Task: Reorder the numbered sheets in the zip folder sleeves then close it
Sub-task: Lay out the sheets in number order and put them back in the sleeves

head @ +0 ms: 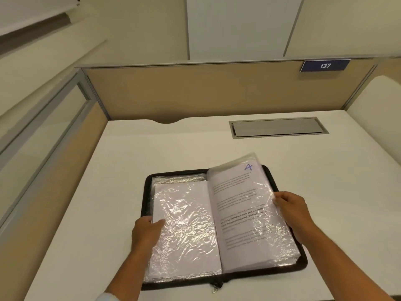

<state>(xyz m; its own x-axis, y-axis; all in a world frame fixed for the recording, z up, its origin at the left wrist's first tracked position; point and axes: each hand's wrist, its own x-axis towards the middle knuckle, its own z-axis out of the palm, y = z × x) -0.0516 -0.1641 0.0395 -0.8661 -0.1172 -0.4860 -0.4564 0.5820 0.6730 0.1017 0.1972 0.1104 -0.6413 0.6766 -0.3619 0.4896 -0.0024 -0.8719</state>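
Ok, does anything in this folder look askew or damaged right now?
The sleeve with sheet 4 sits askew: its top corner lifts past the zip folder's far edge, held by the right hand. The left hand grips the left sleeve. All sleeves look heavily crinkled; nothing seems torn.

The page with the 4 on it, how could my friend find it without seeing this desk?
An open black zip folder lies on the white desk. The right hand holds up the top sleeve of its right half, with the sheet inside. Unlike the blank page on the left, it has printed text and a blue handwritten 4 at its top.
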